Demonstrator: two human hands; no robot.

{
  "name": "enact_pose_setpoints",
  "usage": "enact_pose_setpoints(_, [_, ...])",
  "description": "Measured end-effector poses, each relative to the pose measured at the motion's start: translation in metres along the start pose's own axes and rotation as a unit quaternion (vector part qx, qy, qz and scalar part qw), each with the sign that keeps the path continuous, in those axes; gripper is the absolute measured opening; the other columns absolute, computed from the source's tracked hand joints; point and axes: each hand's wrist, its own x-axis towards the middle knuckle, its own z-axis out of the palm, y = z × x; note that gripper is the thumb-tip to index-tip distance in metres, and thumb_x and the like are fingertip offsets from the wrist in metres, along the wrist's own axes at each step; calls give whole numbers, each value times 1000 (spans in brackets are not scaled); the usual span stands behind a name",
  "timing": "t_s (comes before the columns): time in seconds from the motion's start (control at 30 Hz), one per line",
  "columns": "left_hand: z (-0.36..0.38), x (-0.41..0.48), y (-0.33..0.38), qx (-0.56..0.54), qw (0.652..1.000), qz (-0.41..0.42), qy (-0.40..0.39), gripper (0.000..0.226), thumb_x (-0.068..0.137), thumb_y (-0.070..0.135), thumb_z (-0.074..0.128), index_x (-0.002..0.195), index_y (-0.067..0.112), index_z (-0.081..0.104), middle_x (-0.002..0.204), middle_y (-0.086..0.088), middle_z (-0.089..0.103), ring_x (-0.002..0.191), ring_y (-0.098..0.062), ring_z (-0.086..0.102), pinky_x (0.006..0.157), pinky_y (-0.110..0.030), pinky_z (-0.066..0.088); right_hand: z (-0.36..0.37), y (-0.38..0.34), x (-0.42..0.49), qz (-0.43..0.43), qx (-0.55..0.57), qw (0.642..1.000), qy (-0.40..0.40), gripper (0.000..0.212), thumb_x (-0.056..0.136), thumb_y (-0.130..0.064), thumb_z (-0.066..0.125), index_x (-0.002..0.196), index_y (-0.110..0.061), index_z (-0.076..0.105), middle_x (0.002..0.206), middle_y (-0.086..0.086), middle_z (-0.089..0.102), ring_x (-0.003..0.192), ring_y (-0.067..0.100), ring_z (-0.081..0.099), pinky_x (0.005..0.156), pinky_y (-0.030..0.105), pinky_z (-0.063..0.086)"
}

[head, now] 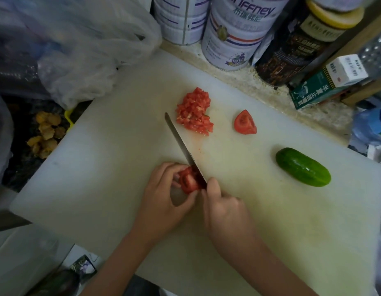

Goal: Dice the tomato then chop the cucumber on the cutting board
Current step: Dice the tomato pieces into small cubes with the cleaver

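Observation:
On the white cutting board [112, 167], my left hand [164, 195] pinches a red tomato piece [188, 181] between curled fingers and thumb. My right hand [224, 210] grips the handle of a long knife [180, 139], whose blade lies against the right side of that piece and points up and left. A heap of diced tomato [194, 114] lies beyond the blade tip. A tomato wedge [245, 123] sits to the right of the heap. A whole green cucumber [302, 167] lies at the board's right side, apart from both hands.
Tall white tins [234, 33] and dark jars [296, 45] stand behind the board. A green and white carton [322, 86] lies at the back right. Crumpled plastic bags [78, 43] crowd the back left. Yellowish food pieces [46, 133] sit left of the board.

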Motion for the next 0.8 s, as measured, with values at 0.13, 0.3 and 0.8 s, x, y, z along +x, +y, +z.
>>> enact_pose_setpoints(0.13, [1,-1,1,13,1000,26,7,42,76,34,66,115,20,59,110,9,51,95,-7,56,84,-10,44,-6,11,-41,47,45,997,-51,16,84,-23,43,94,-10,44,40,1,45,26,24,42,39,23,11])
enact_pose_setpoints(0.3, [0,-2,1,5,999,31,9,39,76,33,67,112,21,57,108,9,51,95,-13,56,82,-14,46,-12,15,-42,64,88,992,-69,17,88,-29,37,90,-13,45,38,-4,33,25,20,39,36,23,11])
enact_pose_setpoints(0.8, [-5,-6,-1,10,999,30,-24,55,77,32,72,127,19,53,121,4,51,107,-10,56,90,-17,46,-43,29,-18,31,230,973,-14,17,94,-36,34,84,-23,39,44,-14,31,40,9,39,38,14,24])
